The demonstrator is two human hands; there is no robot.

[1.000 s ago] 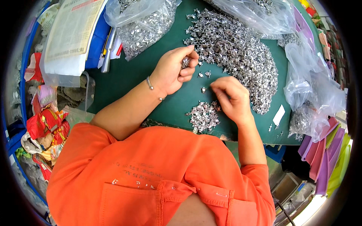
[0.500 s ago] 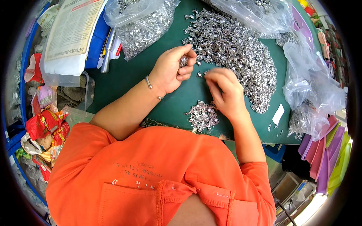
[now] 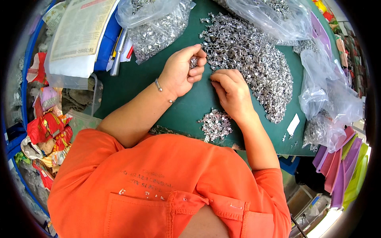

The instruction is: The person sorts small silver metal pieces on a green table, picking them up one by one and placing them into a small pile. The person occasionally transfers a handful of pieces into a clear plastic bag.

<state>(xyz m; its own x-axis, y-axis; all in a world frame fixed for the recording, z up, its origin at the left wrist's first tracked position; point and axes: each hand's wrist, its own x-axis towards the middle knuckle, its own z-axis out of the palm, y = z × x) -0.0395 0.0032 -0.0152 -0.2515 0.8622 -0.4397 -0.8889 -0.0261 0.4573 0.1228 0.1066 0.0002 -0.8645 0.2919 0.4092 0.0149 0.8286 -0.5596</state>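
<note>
My left hand, with a metal bangle at the wrist, is closed loosely around several small shiny metal pieces that show between thumb and fingers. To its right, my right hand is closed in a pinch just above the green tabletop; whatever its fingertips hold is too small or hidden to see. Beyond both hands spreads a large pile of small bent silvery metal parts. A smaller heap of such parts lies near the table's front edge, below my right hand.
Clear plastic bags of metal parts stand at the back left, back right and right edge. A white slip lies near loose pieces. At left are a printed sheet, a screwdriver-like tool and a blue bin.
My right hand has drawn slightly left and its fingers have closed together. The loose piece on the table beside its fingertips is no longer visible. My left hand keeps its curl around the pieces.
</note>
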